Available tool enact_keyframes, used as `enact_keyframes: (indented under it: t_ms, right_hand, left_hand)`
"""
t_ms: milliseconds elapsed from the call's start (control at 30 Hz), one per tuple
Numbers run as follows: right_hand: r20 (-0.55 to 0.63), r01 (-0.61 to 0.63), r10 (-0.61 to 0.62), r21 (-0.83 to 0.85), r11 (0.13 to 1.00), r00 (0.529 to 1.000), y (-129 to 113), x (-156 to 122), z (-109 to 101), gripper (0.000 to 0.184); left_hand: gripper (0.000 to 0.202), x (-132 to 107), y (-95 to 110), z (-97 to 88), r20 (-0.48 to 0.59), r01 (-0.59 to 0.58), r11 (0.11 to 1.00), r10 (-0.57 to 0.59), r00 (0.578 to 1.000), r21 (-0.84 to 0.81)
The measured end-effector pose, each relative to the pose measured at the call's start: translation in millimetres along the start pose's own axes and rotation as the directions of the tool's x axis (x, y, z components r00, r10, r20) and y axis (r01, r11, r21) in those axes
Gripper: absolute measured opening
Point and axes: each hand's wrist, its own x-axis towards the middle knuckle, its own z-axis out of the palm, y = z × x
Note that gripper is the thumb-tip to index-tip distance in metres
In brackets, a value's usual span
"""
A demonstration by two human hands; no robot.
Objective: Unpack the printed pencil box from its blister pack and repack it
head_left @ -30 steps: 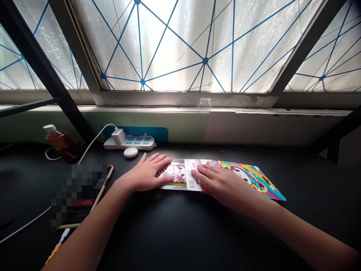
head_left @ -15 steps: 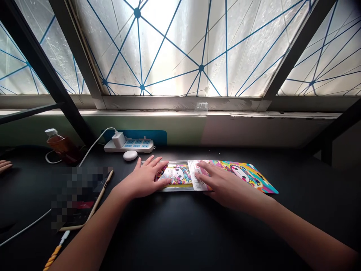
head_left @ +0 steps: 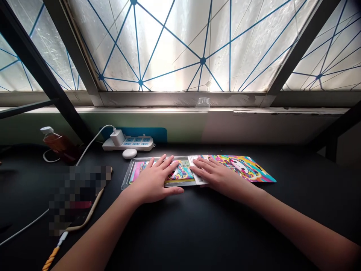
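Clear tray: flat on the desk, at the centre of the frame, its long side running left to right.
Colourful pack: lying in the tray, a cartoon face on it, partly covered by fingers.
Printed card: meeting the tray's right end and reaching right of centre, bright pattern and white face up; whether it lies over the tray or slots into it, I cannot tell.
Left hand: palm down over tray and pack, fingers spread wide, thumb stretched out toward the right, closed on nothing.
Right hand: laid over the card's left part, fingers extended and close together; its thumb is hidden, so I cannot tell whether it pinches the card.
Desk: black, across the lower frame.
White case: small, rounded, just beyond the tray's left end.
Power strip: behind the case, a white plug at its left end.
Screen device: lower left, partly pixelated, beige edge.
Bottle: left, tilted, reddish-brown, white cap.
Clear cup: on the sill, upper centre.
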Motion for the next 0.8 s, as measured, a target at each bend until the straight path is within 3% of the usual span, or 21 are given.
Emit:
enact_keyframes:
  t_ms: [200, 367, 467, 600, 700, 800]
  right_hand:
    - [0.023, -0.019, 0.019, -0.003, 1.0, 1.0, 30.5, -6.0, 3.0, 0.056]
    - [0.058, -0.085, 0.087, -0.033, 0.996, 0.995, 40.9, -11.6, 0.2, 0.072]
    - [0.136, -0.104, 0.111, -0.055, 0.993, 0.984, 18.5, -10.2, -8.5, 0.071]
    - [0.206, -0.053, 0.055, -0.017, 0.998, 0.977, -42.3, -2.7, -21.5, 0.059]
    - [0.194, 0.042, -0.086, 0.22, 0.975, 0.977, -82.3, 6.1, -25.0, 0.06]
    - [0.194, 0.066, -0.176, 0.468, 0.881, 0.965, -99.7, 15.6, -24.3, 0.076]
  left_hand:
    - [0.088, -3.8, -20.1, -4.9, 0.009, 0.049, 0.999, -0.049, 0.999, 0.002]
    - [0.084, -1.5, -31.9, -8.0, -0.037, 0.064, 0.998, -0.065, 0.997, -0.012]
    - [0.083, -0.5, -35.2, -8.1, -0.06, 0.088, 0.996, -0.089, 0.994, -0.021]
    - [0.08, 0.7, -34.4, -6.3, -0.083, 0.089, 0.996, -0.09, 0.992, -0.012]
    - [0.08, 5.1, -24.9, -2.2, -0.116, 0.08, 0.997, -0.082, 0.99, -0.015]
    - [0.061, 11.9, -4.7, 2.3, -0.196, 0.049, 0.99, -0.074, 0.978, -0.129]
